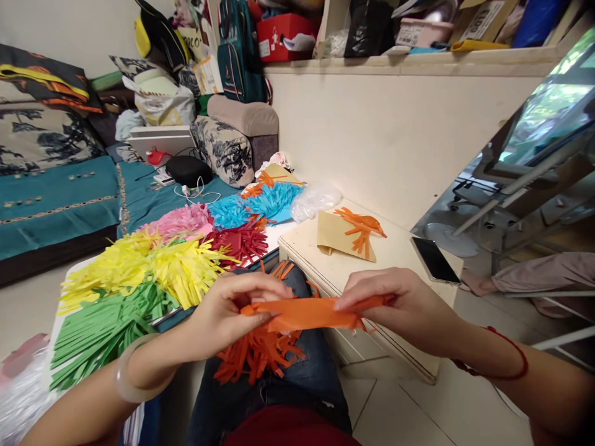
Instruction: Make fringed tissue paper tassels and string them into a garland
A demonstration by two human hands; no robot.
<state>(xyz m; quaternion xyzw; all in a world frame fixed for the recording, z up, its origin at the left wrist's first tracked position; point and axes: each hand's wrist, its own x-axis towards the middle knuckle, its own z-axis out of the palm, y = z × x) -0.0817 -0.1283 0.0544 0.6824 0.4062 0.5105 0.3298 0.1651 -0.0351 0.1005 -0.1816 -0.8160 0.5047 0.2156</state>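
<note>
Stretched between my two hands is a folded strip of orange tissue paper (304, 313), held level above my lap. My left hand (237, 303) pinches its left end between thumb and fingers. At the other end, my right hand (388, 300) grips the strip the same way. Under it, a bunch of orange paper fringe (260, 356) lies across my jeans, partly hidden by the strip and my left hand. To the left are paper tassels in yellow (186, 266), green (106, 328), pink (179, 222), dark red (239, 243) and blue (258, 201) on a white table.
A cream cabinet top (302, 238) carries a brown card (337, 238), orange paper scraps (365, 229), and a phone (434, 260). A clear plastic bag (316, 199) sits behind. Another person's leg (539, 272) shows at right, near a mirror. A sofa (56, 192) stands left.
</note>
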